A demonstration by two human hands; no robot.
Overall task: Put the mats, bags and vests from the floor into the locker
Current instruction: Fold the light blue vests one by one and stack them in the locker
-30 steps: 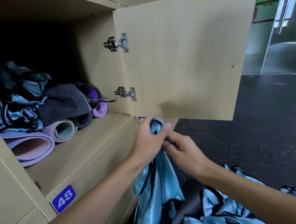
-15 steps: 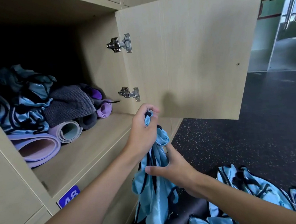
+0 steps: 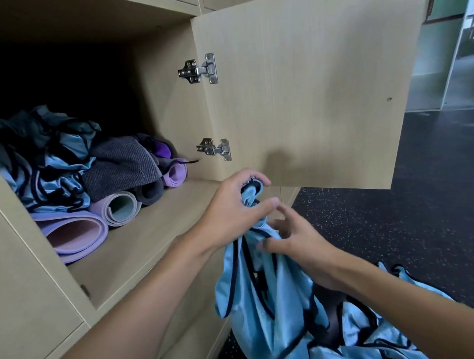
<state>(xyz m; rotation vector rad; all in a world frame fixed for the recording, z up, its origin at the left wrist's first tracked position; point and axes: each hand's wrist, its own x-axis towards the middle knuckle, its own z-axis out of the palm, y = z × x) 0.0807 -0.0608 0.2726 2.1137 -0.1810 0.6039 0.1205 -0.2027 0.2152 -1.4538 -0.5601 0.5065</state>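
Gripping fingers: the left hand [image 3: 232, 207] has its fingers [image 3: 258, 178] curled tight round the bunched top of the blue vest [image 3: 267, 303]; the right hand [image 3: 299, 248] pinches the same cloth just beneath.
Change: half a second ago the right hand cupped the vest lower down; it has since climbed to just under the left fist, gathering the slack. The left grip has not shifted.
Meaning: I judge the bundle is being tightened for the lift; the vest hangs outside the locker [image 3: 134, 18], its tail trailing to 6 o'clock.
Shelf edge: the lip of the shelf [image 3: 156, 241] lies at 9 o'clock, just beside the left wrist.
Open room: bare shelf at 10 o'clock, in front of the rolled mats [image 3: 74, 235] and stowed vests [image 3: 50, 175].
Door: the open door [image 3: 308, 90] hangs at 12 to 1 o'clock, its lower edge close above the left knuckles.
Floor: more vests [image 3: 381, 332] wait at 5 o'clock on the floor [image 3: 401, 224].
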